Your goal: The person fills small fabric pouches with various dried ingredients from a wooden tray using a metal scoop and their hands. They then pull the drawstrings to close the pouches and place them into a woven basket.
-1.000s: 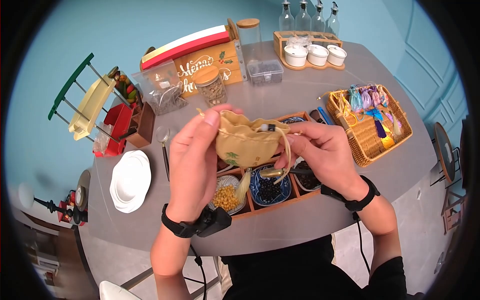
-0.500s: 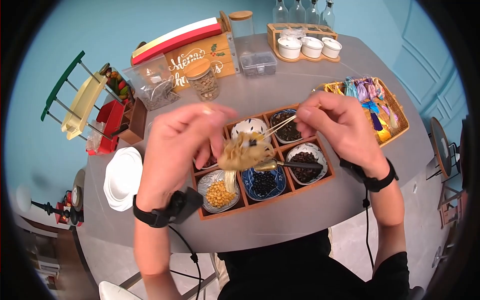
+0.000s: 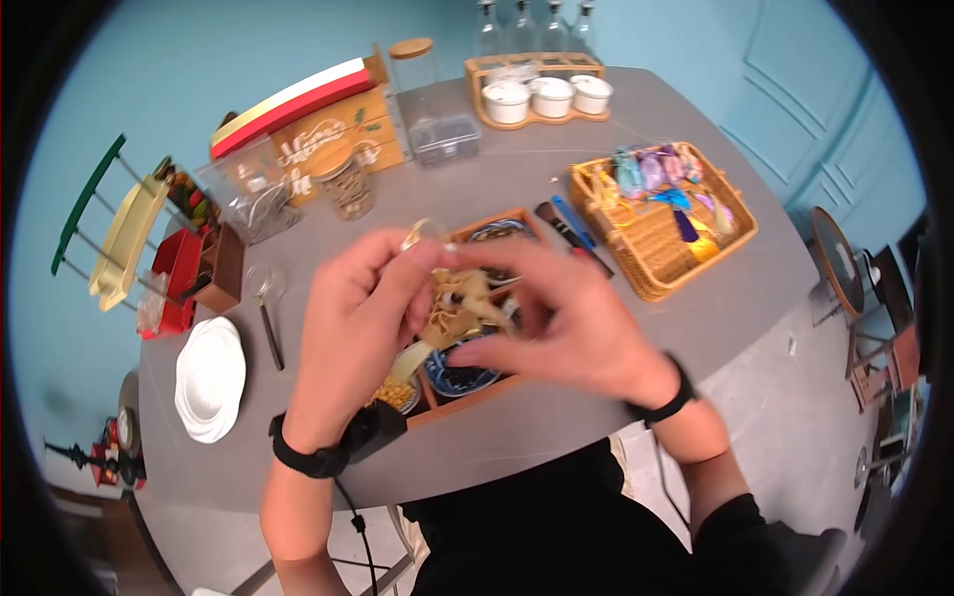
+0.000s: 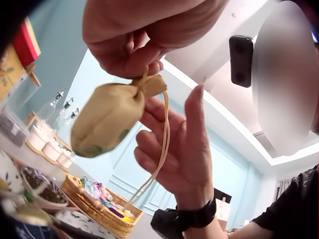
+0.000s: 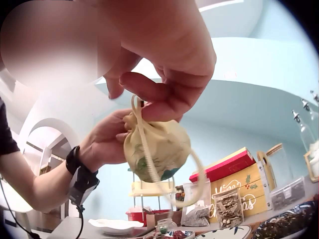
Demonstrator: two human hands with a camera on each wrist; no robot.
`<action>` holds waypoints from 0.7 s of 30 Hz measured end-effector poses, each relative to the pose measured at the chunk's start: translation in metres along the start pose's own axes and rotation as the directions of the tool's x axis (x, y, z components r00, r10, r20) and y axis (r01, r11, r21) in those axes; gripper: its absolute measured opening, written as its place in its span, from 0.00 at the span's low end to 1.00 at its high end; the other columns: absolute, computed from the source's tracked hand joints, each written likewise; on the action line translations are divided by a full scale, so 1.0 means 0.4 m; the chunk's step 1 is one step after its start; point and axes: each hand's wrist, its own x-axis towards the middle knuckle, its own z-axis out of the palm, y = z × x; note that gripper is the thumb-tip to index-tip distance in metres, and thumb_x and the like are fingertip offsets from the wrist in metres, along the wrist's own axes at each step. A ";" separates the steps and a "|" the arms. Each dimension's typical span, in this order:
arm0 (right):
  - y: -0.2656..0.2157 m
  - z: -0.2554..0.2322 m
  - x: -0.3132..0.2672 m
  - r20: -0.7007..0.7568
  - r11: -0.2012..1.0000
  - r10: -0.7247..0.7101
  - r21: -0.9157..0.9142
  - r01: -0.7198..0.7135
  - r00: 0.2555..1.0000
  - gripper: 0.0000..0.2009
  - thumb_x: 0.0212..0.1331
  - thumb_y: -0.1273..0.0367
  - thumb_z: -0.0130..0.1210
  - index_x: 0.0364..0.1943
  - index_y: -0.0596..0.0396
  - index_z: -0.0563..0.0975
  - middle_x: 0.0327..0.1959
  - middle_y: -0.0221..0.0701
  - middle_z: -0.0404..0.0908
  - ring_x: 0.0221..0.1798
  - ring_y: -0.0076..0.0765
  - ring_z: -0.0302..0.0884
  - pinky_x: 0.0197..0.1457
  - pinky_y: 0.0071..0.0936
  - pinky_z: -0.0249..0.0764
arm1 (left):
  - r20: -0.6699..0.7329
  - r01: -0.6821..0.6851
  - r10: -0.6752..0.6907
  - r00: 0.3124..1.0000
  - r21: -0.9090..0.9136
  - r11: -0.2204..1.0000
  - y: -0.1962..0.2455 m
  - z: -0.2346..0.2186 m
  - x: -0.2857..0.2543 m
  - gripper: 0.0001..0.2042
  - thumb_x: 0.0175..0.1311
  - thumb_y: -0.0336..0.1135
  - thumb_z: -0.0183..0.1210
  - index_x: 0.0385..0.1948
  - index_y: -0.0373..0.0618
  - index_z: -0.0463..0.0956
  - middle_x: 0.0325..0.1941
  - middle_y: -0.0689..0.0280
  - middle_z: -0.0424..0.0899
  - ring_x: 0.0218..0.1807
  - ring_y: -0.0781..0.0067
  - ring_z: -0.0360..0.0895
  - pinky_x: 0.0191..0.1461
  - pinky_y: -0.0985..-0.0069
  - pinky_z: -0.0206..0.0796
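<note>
A beige drawstring pouch (image 4: pixel 108 119) hangs with its neck gathered, above a divided wooden tray (image 3: pixel 452 405) of small bowls. In the left wrist view, my left hand (image 4: pixel 149 37) pinches the cord at the pouch's neck. My right hand (image 3: pixel 571 323) is just right of the pouch, blurred in the head view; the left wrist view shows its thumb upright and fingers bent behind the cord. Cord loops dangle beside the pouch (image 5: pixel 157 149) in the right wrist view. A pale tassel (image 3: pixel 408 362) hangs over the bowl of yellow kernels (image 3: pixel 396 393).
A wicker basket (image 3: pixel 651 270) of coloured pouches and tassels is at the right, with dark and blue pens (image 3: pixel 574 223) beside it. White plate (image 3: pixel 211 379) and strainer (image 3: pixel 268 323) lie left. Jars, a Christmas sign (image 3: pixel 328 139) and white pots (image 3: pixel 552 96) stand behind.
The pouch's opening has been drawn together and its neck gathered. My right hand, which pulled the cords out to the right, has come back close to the left hand. The head view has shifted.
</note>
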 end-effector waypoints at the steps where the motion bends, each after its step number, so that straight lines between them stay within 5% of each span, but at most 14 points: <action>1: 0.007 0.030 -0.019 -0.069 0.992 -0.060 -0.112 0.052 0.996 0.28 0.50 0.63 0.71 0.55 0.61 0.74 0.44 0.42 0.81 0.42 0.43 0.84 0.40 0.32 0.80 | -0.054 0.009 -0.011 0.998 -0.042 0.999 -0.006 0.016 -0.010 0.10 0.73 0.37 0.54 0.37 0.40 0.79 0.20 0.77 0.69 0.20 0.91 0.62 0.21 0.88 0.48; 2: 0.007 0.058 -0.039 -0.162 0.973 -0.104 -0.220 0.067 0.981 0.27 0.51 0.65 0.70 0.54 0.60 0.73 0.46 0.45 0.80 0.42 0.53 0.82 0.40 0.37 0.80 | -0.063 -0.037 0.033 0.997 -0.056 0.998 -0.029 0.028 -0.018 0.11 0.74 0.38 0.53 0.38 0.40 0.78 0.20 0.76 0.70 0.19 0.89 0.62 0.21 0.87 0.49; 3: 0.012 0.076 -0.054 -0.201 0.969 -0.145 -0.227 0.098 0.969 0.24 0.52 0.66 0.69 0.50 0.59 0.73 0.44 0.43 0.79 0.39 0.52 0.82 0.39 0.40 0.78 | -0.026 -0.046 0.044 0.999 -0.068 0.997 -0.045 0.039 -0.032 0.11 0.74 0.38 0.53 0.38 0.40 0.78 0.20 0.76 0.70 0.19 0.89 0.62 0.21 0.87 0.49; 5: 0.034 0.093 -0.071 -0.213 0.974 -0.198 -0.153 0.167 0.957 0.27 0.50 0.66 0.71 0.54 0.57 0.75 0.35 0.32 0.80 0.28 0.35 0.77 0.30 0.29 0.72 | -0.065 -0.002 -0.006 0.998 -0.120 0.993 -0.064 0.056 -0.065 0.11 0.74 0.38 0.52 0.37 0.40 0.77 0.21 0.74 0.72 0.18 0.88 0.64 0.19 0.88 0.50; 6: 0.026 0.082 -0.089 -0.224 0.974 -0.192 -0.166 0.156 0.956 0.27 0.50 0.66 0.71 0.54 0.57 0.75 0.35 0.32 0.80 0.28 0.35 0.77 0.30 0.29 0.72 | -0.046 -0.003 -0.003 0.999 -0.125 0.992 -0.058 0.062 -0.085 0.11 0.74 0.38 0.52 0.37 0.40 0.77 0.21 0.74 0.72 0.18 0.88 0.64 0.19 0.88 0.50; 8: 0.012 0.074 -0.123 0.067 0.987 0.130 0.089 -0.136 0.989 0.21 0.51 0.68 0.70 0.49 0.56 0.77 0.37 0.33 0.80 0.32 0.42 0.79 0.33 0.32 0.74 | -0.034 0.107 -0.114 0.993 -0.178 0.978 -0.042 0.060 -0.131 0.11 0.74 0.37 0.52 0.34 0.39 0.76 0.20 0.72 0.75 0.18 0.88 0.65 0.21 0.88 0.52; 9: 0.013 0.082 -0.139 0.057 0.987 0.129 0.085 -0.134 0.990 0.21 0.51 0.68 0.70 0.49 0.56 0.77 0.37 0.33 0.80 0.32 0.42 0.79 0.33 0.32 0.74 | -0.026 0.102 -0.108 0.994 -0.176 0.979 -0.047 0.058 -0.146 0.11 0.74 0.37 0.52 0.34 0.39 0.76 0.20 0.72 0.75 0.18 0.88 0.65 0.21 0.88 0.52; 12: 0.015 0.097 -0.199 -0.011 0.983 -0.083 -0.167 0.080 0.996 0.12 0.53 0.70 0.66 0.39 0.53 0.76 0.34 0.31 0.77 0.33 0.41 0.77 0.36 0.31 0.71 | -0.048 0.098 -0.105 0.993 -0.135 0.986 -0.080 0.072 -0.177 0.11 0.74 0.37 0.53 0.33 0.39 0.76 0.20 0.70 0.77 0.17 0.88 0.65 0.20 0.88 0.52; 16: -0.019 0.074 -0.219 0.075 0.916 -0.024 -0.397 0.051 0.997 0.12 0.53 0.70 0.63 0.41 0.52 0.75 0.38 0.30 0.76 0.38 0.40 0.77 0.43 0.32 0.70 | -0.074 0.115 -0.122 0.990 -0.100 0.988 -0.091 0.102 -0.168 0.12 0.73 0.37 0.55 0.32 0.39 0.76 0.19 0.70 0.77 0.17 0.87 0.66 0.20 0.88 0.52; 21: 0.004 0.052 -0.202 0.061 0.931 -0.038 -0.361 0.058 0.997 0.12 0.50 0.71 0.63 0.38 0.54 0.75 0.34 0.33 0.76 0.34 0.45 0.78 0.40 0.37 0.74 | -0.120 0.146 -0.166 0.979 -0.159 0.976 -0.096 0.106 -0.173 0.09 0.72 0.35 0.55 0.38 0.38 0.77 0.23 0.67 0.80 0.23 0.84 0.74 0.24 0.87 0.60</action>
